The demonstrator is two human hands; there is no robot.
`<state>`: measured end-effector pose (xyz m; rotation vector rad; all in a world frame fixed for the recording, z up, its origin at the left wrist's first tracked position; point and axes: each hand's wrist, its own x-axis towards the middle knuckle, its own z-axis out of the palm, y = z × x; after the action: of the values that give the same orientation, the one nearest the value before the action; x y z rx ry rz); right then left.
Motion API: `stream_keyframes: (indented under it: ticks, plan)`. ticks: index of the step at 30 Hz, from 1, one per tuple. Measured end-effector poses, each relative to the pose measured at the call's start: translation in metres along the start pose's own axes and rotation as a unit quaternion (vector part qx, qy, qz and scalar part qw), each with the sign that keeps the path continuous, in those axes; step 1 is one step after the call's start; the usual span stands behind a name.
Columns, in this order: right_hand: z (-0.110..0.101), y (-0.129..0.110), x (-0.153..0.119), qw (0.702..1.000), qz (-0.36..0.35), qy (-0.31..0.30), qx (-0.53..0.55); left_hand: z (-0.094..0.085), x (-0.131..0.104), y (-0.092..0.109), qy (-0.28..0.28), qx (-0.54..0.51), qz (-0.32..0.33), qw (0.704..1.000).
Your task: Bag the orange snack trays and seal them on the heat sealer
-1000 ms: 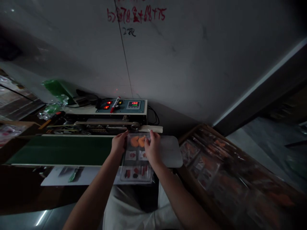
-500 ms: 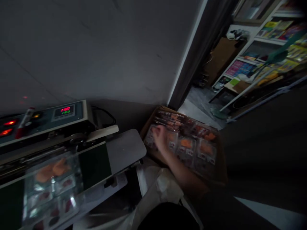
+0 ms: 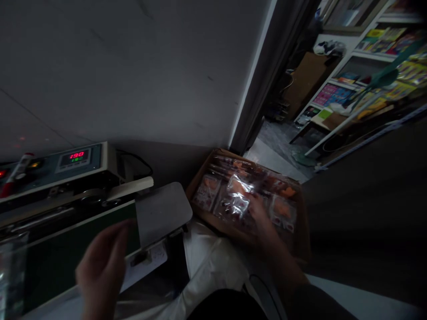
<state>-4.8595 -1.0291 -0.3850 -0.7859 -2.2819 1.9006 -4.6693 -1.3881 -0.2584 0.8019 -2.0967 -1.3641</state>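
dim indoors | brightest at shelves (image 3: pixel 370 84), far right | glare on plastic packet (image 3: pixel 237 198) in box (image 3: pixel 302 240) | left hand (image 3: pixel 100 266) motion-blurred | wide-angle bending at edges

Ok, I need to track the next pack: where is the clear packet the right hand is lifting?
In the head view, right of centre, the clear packet sits in the right hand, just above the cardboard box of similar packets, right of the sealing machine's grey plate.

Your right hand (image 3: pixel 258 209) grips a clear packet (image 3: pixel 236 201) above the cardboard box (image 3: pixel 302 240) of packets; your left hand (image 3: pixel 100 262) hovers, seemingly empty, over the sealing machine's green belt (image 3: pixel 60 262).
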Motion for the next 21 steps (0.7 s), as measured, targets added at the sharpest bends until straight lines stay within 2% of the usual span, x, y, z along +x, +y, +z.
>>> stream_keyframes:
  ticks: [2, 4, 5, 7, 9, 11, 13, 17, 19, 21]
  plan:
    - [-0.027, -0.032, -0.012, 0.997, -0.015, -0.02, 0.071, 0.028, 0.005, 0.015, -0.103, -0.047, 0.0, 0.994]
    - [-0.038, -0.069, -0.029, 0.986, -0.045, -0.053, 0.148, 0.058, 0.012, 0.033, -0.227, -0.115, 0.012, 0.967]
    - [-0.036, -0.087, -0.041, 0.979, -0.066, -0.077, 0.179, 0.071, 0.015, 0.043, -0.282, -0.156, 0.015, 0.947]
    - [-0.019, -0.117, -0.066, 0.962, -0.104, -0.147, 0.203, 0.09, 0.02, 0.059, -0.367, -0.253, 0.006, 0.895]
    - [0.01, -0.136, -0.094, 0.942, -0.115, -0.244, 0.199, 0.096, 0.023, 0.066, -0.394, -0.326, -0.02, 0.859]
    - [0.041, -0.146, -0.119, 0.912, -0.099, -0.35, 0.189, 0.088, 0.025, 0.06, -0.371, -0.349, -0.057, 0.859]
    - [0.072, -0.15, -0.139, 0.887, -0.084, -0.414, 0.189, 0.069, 0.024, 0.045, -0.328, -0.342, -0.088, 0.876]
    - [0.126, -0.154, -0.167, 0.873, -0.088, -0.445, 0.181, 0.025, 0.019, 0.016, -0.236, -0.345, -0.098, 0.903]
    - [0.146, -0.155, -0.176, 0.864, -0.094, -0.466, 0.169, 0.011, 0.02, 0.008, -0.157, -0.36, -0.104, 0.914]
    - [0.158, -0.152, -0.18, 0.858, -0.103, -0.463, 0.198, 0.003, 0.024, 0.004, -0.072, -0.382, -0.116, 0.914]
